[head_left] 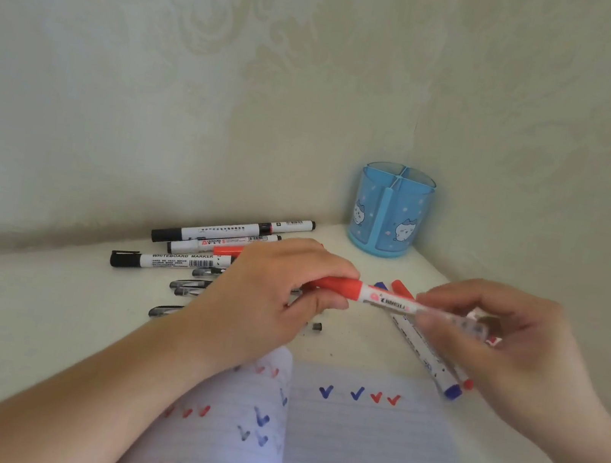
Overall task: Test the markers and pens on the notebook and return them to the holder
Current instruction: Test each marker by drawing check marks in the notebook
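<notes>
Cornered white table [23,310], holder [393,213] at the walls; left hand [265,297] and right hand [494,341] gripped red marker [366,295] over notebook [361,452]

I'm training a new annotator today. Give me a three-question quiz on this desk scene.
1. True or false: the blue holder has pens standing in it.
2. Which hand grips the red cap of the red marker?
3. The newest ticks on the right page of the notebook are: A) green, B) blue and red, C) black.

Key: 1. False; no pens show in it. 2. The left hand; the right hand holds the barrel. 3. B.
</notes>
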Demonstrator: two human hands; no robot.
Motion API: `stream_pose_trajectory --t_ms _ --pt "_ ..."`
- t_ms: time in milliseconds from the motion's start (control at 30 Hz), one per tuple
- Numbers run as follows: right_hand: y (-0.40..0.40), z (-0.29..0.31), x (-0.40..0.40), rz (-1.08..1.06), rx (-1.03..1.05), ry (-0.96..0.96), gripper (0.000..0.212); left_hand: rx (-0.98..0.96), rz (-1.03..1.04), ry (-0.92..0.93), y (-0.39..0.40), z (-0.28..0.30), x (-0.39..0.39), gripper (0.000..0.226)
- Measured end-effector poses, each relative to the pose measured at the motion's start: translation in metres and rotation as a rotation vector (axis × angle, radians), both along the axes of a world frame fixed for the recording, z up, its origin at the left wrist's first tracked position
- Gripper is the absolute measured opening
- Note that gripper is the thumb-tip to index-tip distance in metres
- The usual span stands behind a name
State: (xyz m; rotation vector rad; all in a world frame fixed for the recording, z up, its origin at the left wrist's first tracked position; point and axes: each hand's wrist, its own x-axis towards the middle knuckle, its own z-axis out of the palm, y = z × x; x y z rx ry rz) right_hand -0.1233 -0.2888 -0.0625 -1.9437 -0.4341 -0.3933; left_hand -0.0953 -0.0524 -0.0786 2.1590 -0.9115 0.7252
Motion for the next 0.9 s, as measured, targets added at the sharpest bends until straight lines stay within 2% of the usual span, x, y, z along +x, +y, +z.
stream_pose_trajectory --t_ms 100,167,233,267,333,400,500,700,900 --pt "0.000 -0.009 0.004 -0.059 -0.314 -0.075 0.025 0.045 -0.014 -0.033 -0.002 -0.004 0.001 0.022" --pt "0.000 -0.010 0.005 -0.039 -0.405 -0.127 0.028 0.056 -0.014 -0.049 -0.004 -0.005 0.000 0.023" --pt "-0.001 -0.007 0.005 -0.039 -0.401 -0.139 0.019 0.062 0.050 0.017 -0.002 -0.004 0.001 0.031" --pt "-0.005 -0.005 0.007 -0.077 -0.365 -0.108 0.011 0.074 0.117 0.065 0.003 -0.004 0.004 0.036" --pt "-0.017 -0.005 0.014 -0.245 -0.350 -0.029 0.010 0.136 0.314 0.094 0.020 -0.006 0.017 0.035" --pt "-0.032 -0.007 0.024 -0.429 -0.468 0.050 0.010 0.248 0.546 0.106 0.042 -0.008 0.034 0.020" --pt "-0.040 -0.011 0.031 -0.514 -0.602 0.147 0.019 0.370 0.752 0.222 0.064 -0.012 0.046 0.012" --pt "-0.040 -0.024 0.036 -0.505 -0.735 0.261 0.019 0.403 0.801 0.244 0.070 -0.022 0.054 0.016" --pt "-0.036 -0.018 0.032 -0.504 -0.644 0.207 0.015 0.388 0.759 0.267 0.076 -0.024 0.057 0.016"
